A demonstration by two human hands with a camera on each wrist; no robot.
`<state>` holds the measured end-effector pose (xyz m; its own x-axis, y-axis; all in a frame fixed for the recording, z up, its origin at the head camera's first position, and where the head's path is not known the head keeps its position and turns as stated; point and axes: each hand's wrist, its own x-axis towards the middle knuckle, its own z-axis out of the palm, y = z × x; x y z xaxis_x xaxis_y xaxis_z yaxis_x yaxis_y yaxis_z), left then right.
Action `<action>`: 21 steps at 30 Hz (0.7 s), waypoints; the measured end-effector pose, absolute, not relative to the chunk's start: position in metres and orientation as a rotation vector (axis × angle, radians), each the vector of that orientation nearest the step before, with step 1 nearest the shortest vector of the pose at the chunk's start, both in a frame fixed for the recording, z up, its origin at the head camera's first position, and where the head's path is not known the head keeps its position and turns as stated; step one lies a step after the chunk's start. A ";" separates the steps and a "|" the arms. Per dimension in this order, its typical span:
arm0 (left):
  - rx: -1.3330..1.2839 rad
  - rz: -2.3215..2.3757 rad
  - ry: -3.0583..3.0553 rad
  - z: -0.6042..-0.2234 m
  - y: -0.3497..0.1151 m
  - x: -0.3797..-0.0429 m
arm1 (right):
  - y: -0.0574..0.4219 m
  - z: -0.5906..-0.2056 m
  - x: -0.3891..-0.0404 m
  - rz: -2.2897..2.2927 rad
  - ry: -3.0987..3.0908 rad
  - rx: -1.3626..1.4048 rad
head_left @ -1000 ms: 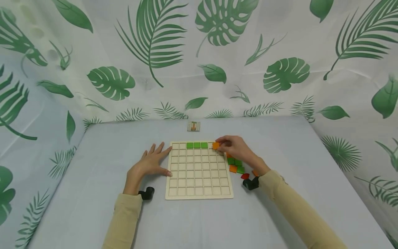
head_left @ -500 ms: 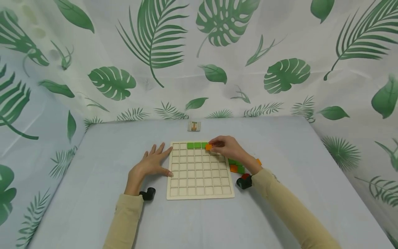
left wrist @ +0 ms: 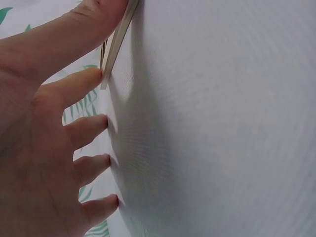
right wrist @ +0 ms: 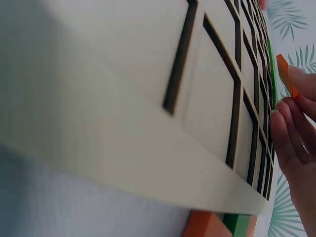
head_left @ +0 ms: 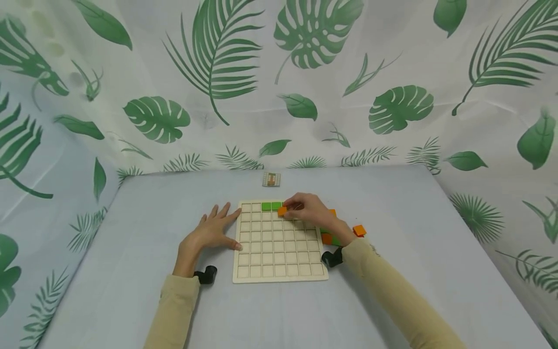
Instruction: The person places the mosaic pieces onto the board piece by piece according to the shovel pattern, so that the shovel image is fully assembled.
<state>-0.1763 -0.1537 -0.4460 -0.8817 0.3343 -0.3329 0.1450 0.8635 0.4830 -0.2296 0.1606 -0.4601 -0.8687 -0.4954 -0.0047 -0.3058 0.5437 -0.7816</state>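
A pale wooden grid board [head_left: 279,249] lies on the table, with green square tiles [head_left: 266,207] set in its far row. My right hand [head_left: 308,209] is over the board's far part and pinches an orange square tile [head_left: 282,211] between thumb and fingers. In the right wrist view that orange tile [right wrist: 285,74] is tilted and held off the board. My left hand [head_left: 212,230] rests with fingers spread at the board's left edge. In the left wrist view the thumb and index finger touch the board's edge [left wrist: 114,52], while the other fingertips rest on the cloth.
Loose orange and green tiles [head_left: 327,238] lie at the board's right side, partly hidden by my right arm. Another orange tile [head_left: 359,230] lies farther right. A small patterned card [head_left: 271,179] sits beyond the board. Leaf-printed cloth [head_left: 279,97] rises behind the table.
My right hand has carried the orange tile leftward along the board's far row, from the right end toward the green tiles. My left hand has stayed at the board's edge.
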 end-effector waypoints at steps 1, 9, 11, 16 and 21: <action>0.352 0.635 2.625 -0.446 -0.154 -0.176 | 0.160 -0.461 -0.230 -1.224 2.556 -0.681; 0.350 0.631 2.634 -0.447 -0.153 -0.177 | 0.152 -0.463 -0.231 -1.144 2.586 -0.716; 0.343 0.627 2.633 -0.447 -0.152 -0.177 | 0.150 -0.462 -0.230 -1.122 2.596 -0.720; 0.331 0.618 2.638 -0.448 -0.152 -0.176 | 0.146 -0.460 -0.229 -1.088 2.615 -0.758; 0.334 0.617 2.645 -0.448 -0.152 -0.175 | 0.144 -0.460 -0.229 -1.058 2.642 -0.825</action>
